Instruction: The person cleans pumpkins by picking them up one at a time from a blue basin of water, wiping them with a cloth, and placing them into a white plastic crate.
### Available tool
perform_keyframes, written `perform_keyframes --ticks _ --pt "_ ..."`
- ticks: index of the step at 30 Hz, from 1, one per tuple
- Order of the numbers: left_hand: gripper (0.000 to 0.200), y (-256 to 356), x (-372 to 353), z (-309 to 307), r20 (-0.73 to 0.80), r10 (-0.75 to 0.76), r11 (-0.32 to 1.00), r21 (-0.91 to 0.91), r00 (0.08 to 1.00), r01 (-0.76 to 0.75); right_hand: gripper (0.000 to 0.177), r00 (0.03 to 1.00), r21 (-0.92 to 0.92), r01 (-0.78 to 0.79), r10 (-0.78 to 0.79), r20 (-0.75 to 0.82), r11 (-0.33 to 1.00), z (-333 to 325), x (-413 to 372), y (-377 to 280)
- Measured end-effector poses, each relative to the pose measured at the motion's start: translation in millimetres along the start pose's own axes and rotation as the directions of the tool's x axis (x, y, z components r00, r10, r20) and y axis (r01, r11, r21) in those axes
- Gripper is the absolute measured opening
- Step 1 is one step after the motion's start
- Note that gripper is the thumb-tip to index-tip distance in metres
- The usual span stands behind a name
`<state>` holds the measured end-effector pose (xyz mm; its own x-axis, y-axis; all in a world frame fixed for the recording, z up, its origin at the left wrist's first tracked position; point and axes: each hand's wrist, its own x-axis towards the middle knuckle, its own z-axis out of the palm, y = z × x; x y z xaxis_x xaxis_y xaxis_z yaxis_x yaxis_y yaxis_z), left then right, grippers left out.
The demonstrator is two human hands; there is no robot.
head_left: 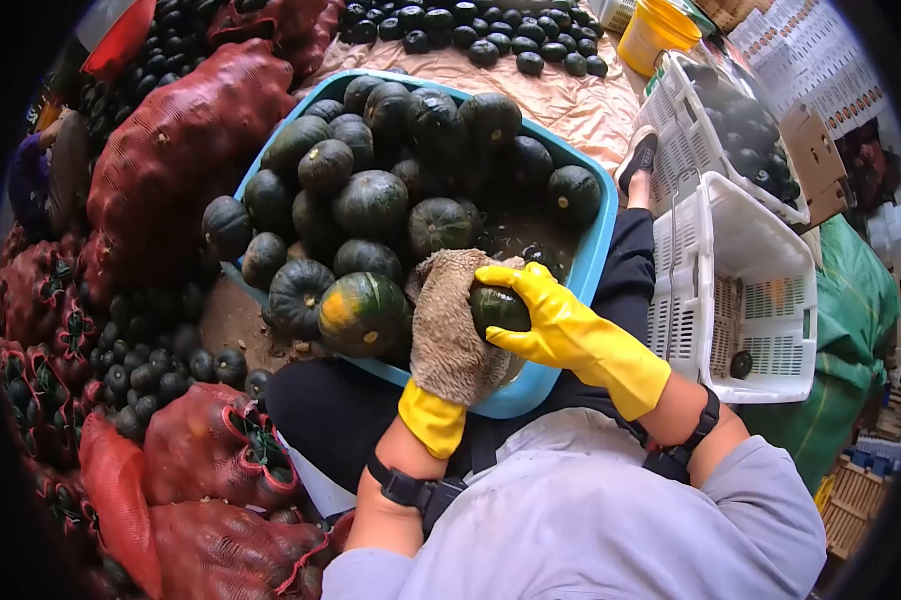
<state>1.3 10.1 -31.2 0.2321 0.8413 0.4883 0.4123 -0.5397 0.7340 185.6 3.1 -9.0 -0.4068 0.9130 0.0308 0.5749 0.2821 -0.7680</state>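
My right hand (546,318), in a yellow rubber glove, has its fingers wrapped round a small dark green pumpkin (501,309). A brown terry cloth (451,320) covers my left hand (436,418), leaving only the yellow glove's cuff and the wrist in sight. The cloth lies against the left side of that pumpkin; the fingers beneath it are hidden. Both hands are over the near side of a blue plastic tub (599,258). Many dark green pumpkins (371,205) are heaped in it, and one with an orange patch (364,314) sits just left of the cloth.
Red mesh sacks (186,140) and loose pumpkins (146,380) crowd the left. On the right stand a white crate (761,290) with one small pumpkin inside and a fuller white crate (686,130). A yellow bucket (659,35) and rows of pumpkins (481,35) are behind the tub.
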Motion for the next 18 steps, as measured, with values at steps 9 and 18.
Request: perform_keyframes --ticks 9,18 --pt "0.064 3.8 -7.4 31.6 -0.181 -0.210 0.970 0.087 0.961 0.229 0.064 0.913 0.533 -0.045 0.252 -0.322 0.845 49.0 -2.4 37.3" --pt "0.058 -13.8 -16.2 22.1 -0.220 -0.158 0.987 -0.075 0.963 0.144 0.068 0.847 0.895 -0.290 0.526 0.074 0.340 48.0 -4.1 10.5"
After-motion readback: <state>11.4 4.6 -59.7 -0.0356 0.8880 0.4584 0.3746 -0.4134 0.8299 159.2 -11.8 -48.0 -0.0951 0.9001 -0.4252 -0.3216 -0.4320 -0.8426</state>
